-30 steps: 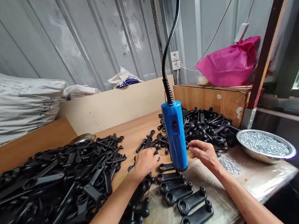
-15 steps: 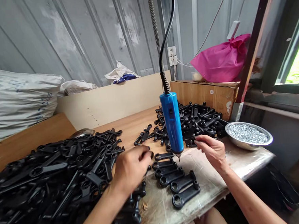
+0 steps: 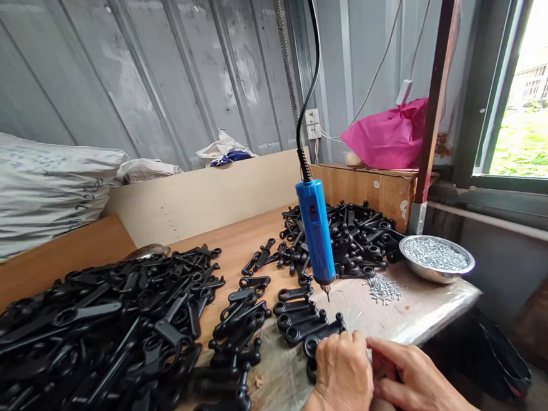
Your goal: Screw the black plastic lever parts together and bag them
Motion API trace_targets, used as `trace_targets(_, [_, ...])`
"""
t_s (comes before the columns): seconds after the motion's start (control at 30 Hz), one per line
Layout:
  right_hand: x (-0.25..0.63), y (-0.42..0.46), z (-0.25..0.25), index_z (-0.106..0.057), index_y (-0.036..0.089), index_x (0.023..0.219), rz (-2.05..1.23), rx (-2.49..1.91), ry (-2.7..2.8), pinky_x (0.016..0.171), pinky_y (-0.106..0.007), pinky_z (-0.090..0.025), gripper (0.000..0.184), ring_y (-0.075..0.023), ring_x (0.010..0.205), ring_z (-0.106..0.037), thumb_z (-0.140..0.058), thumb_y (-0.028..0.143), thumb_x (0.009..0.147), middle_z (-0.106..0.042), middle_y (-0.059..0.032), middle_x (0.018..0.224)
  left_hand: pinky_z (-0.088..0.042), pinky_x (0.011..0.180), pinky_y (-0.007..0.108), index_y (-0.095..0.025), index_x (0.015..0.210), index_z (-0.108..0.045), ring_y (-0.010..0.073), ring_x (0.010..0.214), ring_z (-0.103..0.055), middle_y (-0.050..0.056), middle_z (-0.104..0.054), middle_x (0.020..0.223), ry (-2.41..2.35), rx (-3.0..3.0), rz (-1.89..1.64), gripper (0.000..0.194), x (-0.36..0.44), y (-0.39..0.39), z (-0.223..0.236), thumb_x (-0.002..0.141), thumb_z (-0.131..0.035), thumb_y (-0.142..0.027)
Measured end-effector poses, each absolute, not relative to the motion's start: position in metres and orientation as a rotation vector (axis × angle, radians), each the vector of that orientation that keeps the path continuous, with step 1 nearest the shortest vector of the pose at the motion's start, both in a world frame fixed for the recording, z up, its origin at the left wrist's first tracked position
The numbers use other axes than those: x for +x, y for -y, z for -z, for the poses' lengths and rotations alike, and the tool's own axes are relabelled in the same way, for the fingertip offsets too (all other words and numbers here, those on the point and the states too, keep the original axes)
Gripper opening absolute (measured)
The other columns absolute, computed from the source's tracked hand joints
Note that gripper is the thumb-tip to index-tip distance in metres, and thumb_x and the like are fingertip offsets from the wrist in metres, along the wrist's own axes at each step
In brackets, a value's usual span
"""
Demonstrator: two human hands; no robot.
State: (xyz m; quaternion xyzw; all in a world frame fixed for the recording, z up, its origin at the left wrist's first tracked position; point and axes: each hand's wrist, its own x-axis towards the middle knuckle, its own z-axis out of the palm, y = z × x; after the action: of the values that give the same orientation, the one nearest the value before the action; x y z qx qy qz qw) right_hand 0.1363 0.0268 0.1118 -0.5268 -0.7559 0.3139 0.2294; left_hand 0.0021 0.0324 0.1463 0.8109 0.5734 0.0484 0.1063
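Close together at the table's front edge are my left hand (image 3: pixel 344 373) and my right hand (image 3: pixel 408 374). Curled fingers close my left hand beside the nearest of the black crank-shaped parts (image 3: pixel 306 330), each with a ring at one end and a knob at the other. My right hand's bent fingers and thumb meet the left hand's side; whatever lies between the hands is hidden. Above the row hangs a blue electric screwdriver (image 3: pixel 316 234), bit pointing down, touched by neither hand. Small silver screws (image 3: pixel 384 289) lie loose on the plastic-covered tabletop.
A metal bowl (image 3: pixel 437 263) full of screws stands at the right. Black parts form a big heap (image 3: pixel 99 330) on the left, another pile (image 3: pixel 355 231) behind the screwdriver, and a group (image 3: pixel 240 327) left of the row. A pink bag (image 3: pixel 386 136) rests on a wooden box (image 3: pixel 361 187).
My left hand has moved right and toward me, away from the black parts. My right hand has come back from near the rear pile, and both now meet at the front edge. The view has shifted.
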Motion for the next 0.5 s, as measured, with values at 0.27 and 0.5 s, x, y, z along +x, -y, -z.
trace_targets(0.27, [0.115, -0.033, -0.123, -0.062, 0.021, 0.085, -0.709, -1.523, 2.174, 0.061, -0.023, -0.034, 0.024, -0.0165, 0.068, -0.060, -0.042, 0.015, 0.074, -0.066, -0.0025, 0.074, -0.052, 0.081, 0.032, -0.018, 0.104, -0.061, 0.0221, 0.092, -0.065, 0.007, -0.070, 0.098, -1.615, 2.367, -0.478, 0.027, -0.033, -0.025, -0.133, 0.080, -0.047, -0.013])
trace_targets(0.5, [0.106, -0.038, -0.135, -0.061, 0.018, 0.081, -0.648, -1.529, 2.254, 0.063, -0.024, -0.034, 0.014, -0.0185, 0.074, -0.061, -0.048, 0.025, 0.081, -0.068, -0.0060, 0.079, -0.041, 0.102, 0.053, -0.016, 0.130, -0.050, 0.0364, 0.127, -0.041, 0.016, -0.049, 0.135, -1.612, 2.640, -0.960, 0.059, -0.079, -0.016, -0.097, 0.072, -0.060, -0.019])
